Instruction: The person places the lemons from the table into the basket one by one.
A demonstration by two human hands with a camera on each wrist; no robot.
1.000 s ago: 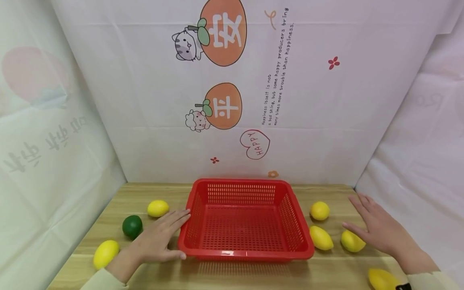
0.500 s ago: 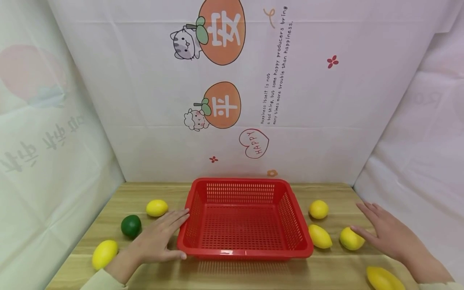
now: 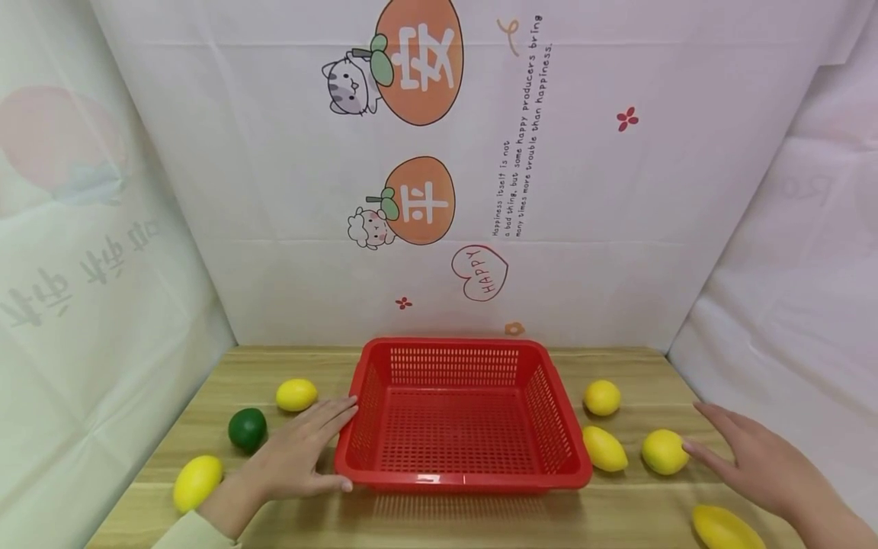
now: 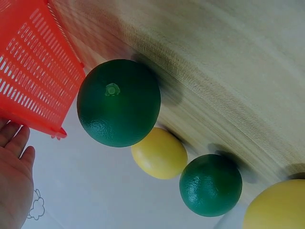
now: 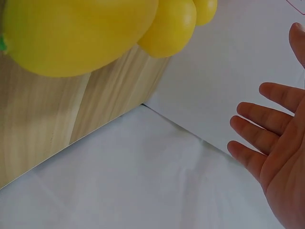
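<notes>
A red plastic basket [image 3: 453,427] stands on the wooden table. My left hand [image 3: 295,450] rests against its left rim with fingers extended and the thumb at the front corner. In the left wrist view, a green lime-like fruit [image 4: 119,102] sits beside the basket; the head view hides it behind that hand. My right hand [image 3: 761,461] hovers at the table's right, fingers spread and holding nothing. Its thumb tip appears close to a lemon [image 3: 664,451]; whether they touch I cannot tell. Two more lemons, one rounder [image 3: 602,398] and one longer [image 3: 604,448], lie right of the basket.
Left of the basket are a yellow lemon [image 3: 297,395], a dark green fruit [image 3: 248,429] and another lemon [image 3: 197,483]. A larger yellow fruit [image 3: 727,528] lies near the front right. White printed cloth [image 3: 583,290] walls the table at the back and sides.
My right hand has moved right and slightly toward me, away from above the lemon, which is now uncovered. The left hand and basket have stayed put.
</notes>
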